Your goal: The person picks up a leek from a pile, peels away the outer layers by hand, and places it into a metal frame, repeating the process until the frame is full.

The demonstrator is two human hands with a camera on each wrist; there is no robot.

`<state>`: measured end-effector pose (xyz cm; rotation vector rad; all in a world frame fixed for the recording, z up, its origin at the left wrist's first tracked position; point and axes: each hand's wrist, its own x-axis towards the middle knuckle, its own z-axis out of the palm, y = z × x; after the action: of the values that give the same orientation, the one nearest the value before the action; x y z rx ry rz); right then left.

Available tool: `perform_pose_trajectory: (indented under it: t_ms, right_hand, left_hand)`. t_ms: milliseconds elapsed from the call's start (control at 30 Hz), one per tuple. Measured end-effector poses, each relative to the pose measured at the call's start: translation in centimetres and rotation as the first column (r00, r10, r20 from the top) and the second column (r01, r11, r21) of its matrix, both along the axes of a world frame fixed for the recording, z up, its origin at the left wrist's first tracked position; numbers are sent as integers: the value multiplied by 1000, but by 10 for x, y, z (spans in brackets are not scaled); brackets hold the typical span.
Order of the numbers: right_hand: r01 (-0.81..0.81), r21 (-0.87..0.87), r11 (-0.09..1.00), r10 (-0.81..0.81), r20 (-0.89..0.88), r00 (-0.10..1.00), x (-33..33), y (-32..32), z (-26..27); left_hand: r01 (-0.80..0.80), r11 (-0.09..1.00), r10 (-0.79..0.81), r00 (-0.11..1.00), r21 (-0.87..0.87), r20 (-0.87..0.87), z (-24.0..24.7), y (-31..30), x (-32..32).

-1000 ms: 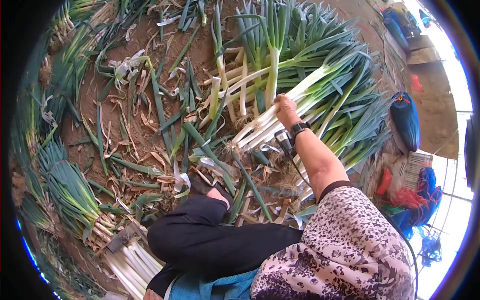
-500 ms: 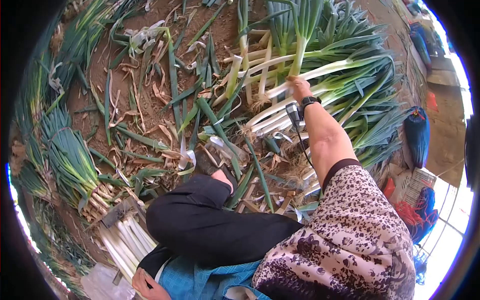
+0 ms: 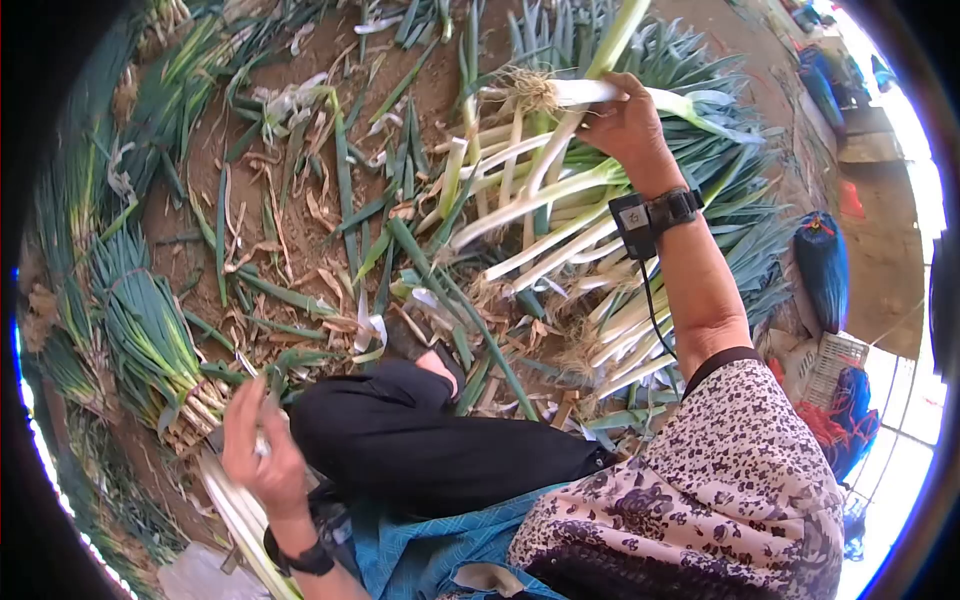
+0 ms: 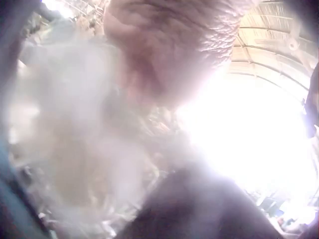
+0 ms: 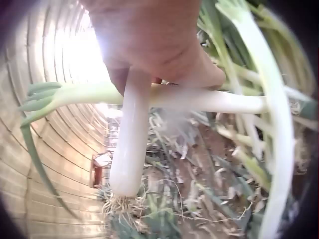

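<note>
Soil ground [image 3: 195,262] strewn with cut leaves and dry husks fills the head view; a curved, ribbed covering [image 5: 45,164] shows at the left of the right wrist view. At upper centre of the head view, a leek [image 3: 582,92] lies crosswise above the ground, roots to the left, its white shaft grasped by the right hand [image 3: 632,128]. A second leek [image 3: 620,38] crosses behind it; whether this too is gripped cannot be told. Below and right of the hand spreads a leek pile [image 3: 700,250], leaves toward the right. At lower left, the left hand [image 3: 265,450], blurred, is raised with fingers extended and holds nothing visible, above white stalks [image 3: 235,510]. Farther out stand a tied bundle [image 3: 145,325] at left and a dark blue roll [image 3: 820,270] at right.
</note>
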<state>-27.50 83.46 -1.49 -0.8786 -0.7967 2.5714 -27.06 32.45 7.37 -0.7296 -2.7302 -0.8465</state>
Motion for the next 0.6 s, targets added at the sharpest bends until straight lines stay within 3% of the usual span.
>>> perform_pose_trajectory:
  t_ms: [67, 100, 167, 200, 233, 267, 300, 333, 367, 433, 500, 567, 600]
  right_hand:
    - [22, -60, 998, -23, -17, 1000, 6, -9, 22]
    - [51, -115, 992, -53, -16, 998, 9, -14, 27]
    - [67, -142, 988, -70, -14, 997, 23, -25, 25]
    - [142, -243, 960, -157, -45, 987, 27, -34, 19]
    - [133, -256, 957, -139, -6, 990, 34, -40, 12]
    - [140, -230, 963, -130, 58, 990, 42, -48, 4]
    - [141, -205, 969, -117, 126, 985, 49, -57, -5]
    - [139, -308, 941, -95, 152, 984, 56, -64, -17]
    - [138, -410, 902, -70, 177, 982, 62, -71, -26]
    - [143, -389, 910, -58, 222, 973, 79, -86, -40]
    - [37, -357, 934, 22, 159, 987, 100, -95, -41]
    - [12, -236, 972, 66, 321, 945, 119, -98, -62]
    - [-105, -224, 969, 155, 222, 963, 136, -100, -78]
  left_hand:
    - [119, 985, -119, 993, 127, -8, 0, 54, -14]
    - [158, 979, -164, 986, 127, 38, -2, 78, -20]
    - [138, 933, -214, 955, 332, 204, -31, 114, -25]
    - [-8, 856, -278, 835, 517, 474, -46, 129, -24]
    - [-81, 859, -287, 741, 506, 607, -57, 143, -21]
    - [-172, 796, -368, 623, 580, 690, -87, 153, -15]
    - [-321, 839, -353, 294, 440, 888, -74, 162, -5]
    - [-328, 877, -371, 2, 351, 929, -93, 162, -1]
    - [-308, 891, -399, -182, 333, 899, -97, 164, 8]
    - [-358, 865, -477, -372, 351, 796, -89, 175, 30]
    - [-384, 854, -503, -440, 350, 744, -116, 175, 43]
    - [-403, 869, -446, -382, 288, 810, -122, 178, 49]
    - [-466, 826, -515, -396, 317, 760, -119, 180, 47]
